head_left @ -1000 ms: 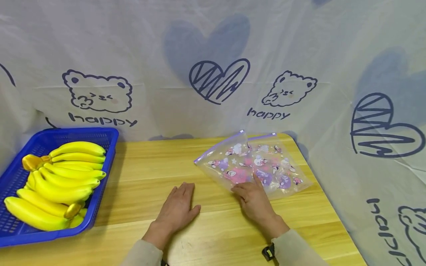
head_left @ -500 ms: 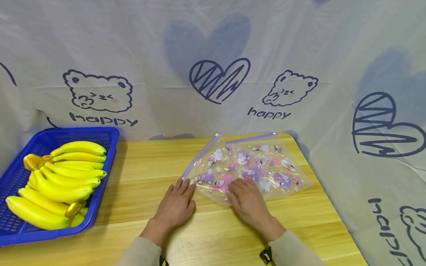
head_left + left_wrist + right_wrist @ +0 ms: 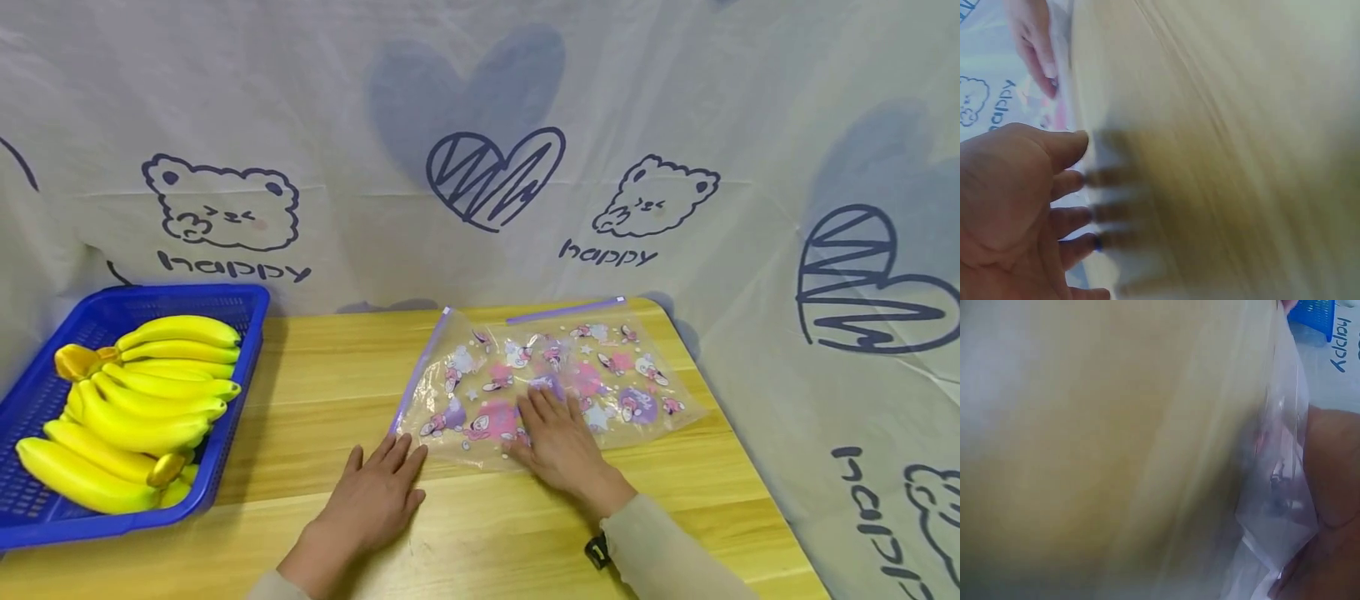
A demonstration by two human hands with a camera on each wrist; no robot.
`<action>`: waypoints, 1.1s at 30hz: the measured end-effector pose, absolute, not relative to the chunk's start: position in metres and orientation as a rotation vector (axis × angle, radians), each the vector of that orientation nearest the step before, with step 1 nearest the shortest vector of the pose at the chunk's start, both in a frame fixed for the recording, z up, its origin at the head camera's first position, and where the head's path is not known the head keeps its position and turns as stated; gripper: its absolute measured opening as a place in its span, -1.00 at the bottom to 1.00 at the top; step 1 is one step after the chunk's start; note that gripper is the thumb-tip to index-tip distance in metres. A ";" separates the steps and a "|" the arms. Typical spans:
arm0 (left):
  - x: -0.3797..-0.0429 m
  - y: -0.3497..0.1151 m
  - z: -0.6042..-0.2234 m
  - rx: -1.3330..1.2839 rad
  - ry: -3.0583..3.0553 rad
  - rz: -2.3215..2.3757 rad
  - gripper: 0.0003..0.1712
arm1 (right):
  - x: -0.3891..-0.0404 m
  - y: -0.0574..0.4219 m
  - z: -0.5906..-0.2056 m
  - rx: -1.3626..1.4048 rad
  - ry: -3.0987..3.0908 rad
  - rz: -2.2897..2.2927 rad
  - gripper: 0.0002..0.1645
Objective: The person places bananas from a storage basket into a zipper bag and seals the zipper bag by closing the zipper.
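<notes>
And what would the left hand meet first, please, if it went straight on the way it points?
Probably the plastic bag, at its near left corner; the left hand may already touch it.

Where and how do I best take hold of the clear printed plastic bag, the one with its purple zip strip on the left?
Probably pinch the middle of the purple zip strip, coming from the left: it forms the straight outer edge of the nearly flat plastic bag. The left hand is near the strip's near end; the right hand touches the bag.
</notes>
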State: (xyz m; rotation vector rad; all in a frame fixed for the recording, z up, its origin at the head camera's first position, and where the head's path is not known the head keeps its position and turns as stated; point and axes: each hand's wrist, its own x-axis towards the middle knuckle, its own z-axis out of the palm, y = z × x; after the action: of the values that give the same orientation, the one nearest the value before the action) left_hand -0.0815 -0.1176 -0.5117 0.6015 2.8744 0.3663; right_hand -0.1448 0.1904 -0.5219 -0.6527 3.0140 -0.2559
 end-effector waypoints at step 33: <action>-0.103 -0.135 -0.517 0.614 2.971 0.527 -0.26 | -0.127 0.146 -0.524 -0.652 2.993 -0.144 0.00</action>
State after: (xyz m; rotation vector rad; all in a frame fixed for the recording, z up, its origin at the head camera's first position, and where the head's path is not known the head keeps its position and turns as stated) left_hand -0.1025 -0.1346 -0.5173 0.6145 2.9713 0.5268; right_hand -0.1269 0.1457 -0.5243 -0.6515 2.9926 -0.1438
